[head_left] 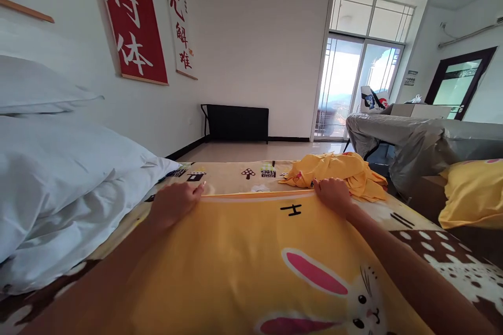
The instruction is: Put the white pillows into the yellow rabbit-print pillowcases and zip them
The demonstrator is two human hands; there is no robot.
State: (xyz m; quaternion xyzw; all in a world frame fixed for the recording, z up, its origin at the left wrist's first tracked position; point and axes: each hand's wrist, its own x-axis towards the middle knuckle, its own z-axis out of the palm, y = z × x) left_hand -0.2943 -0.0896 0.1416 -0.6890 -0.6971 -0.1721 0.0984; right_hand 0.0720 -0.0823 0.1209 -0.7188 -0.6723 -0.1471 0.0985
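Closest to us is the yellow fabric piece (236,251), spread out below and between both grips, with a rabbit print (365,303) nearer to us than the right grip. Its far edge runs pretty much straight from one grip to the other, with a pale strip (255,198) along it and a black mark (291,210) just left of the right grip.

Our left grip (176,201) is closed on the left end of that edge and our right grip (334,194) has the right end, though some of the fingertips are hidden. We'd guess it's light, soft and floppy, not fragile, a bit prone to sliding and creasing. Honestly, pinching near the two far corners seems the best hold, since the middle would probably sag otherwise.

Under it all is a patterned sheet (226,170). Left of the left grip there's a big pile of white bedding (78,162). Just beyond the right grip sits a crumpled yellow cloth (334,167), and well off to its right a plump yellow bundle (471,199).

Farther out past the right grip we've got a plastic-covered desk (404,128), then glass doors (357,84).
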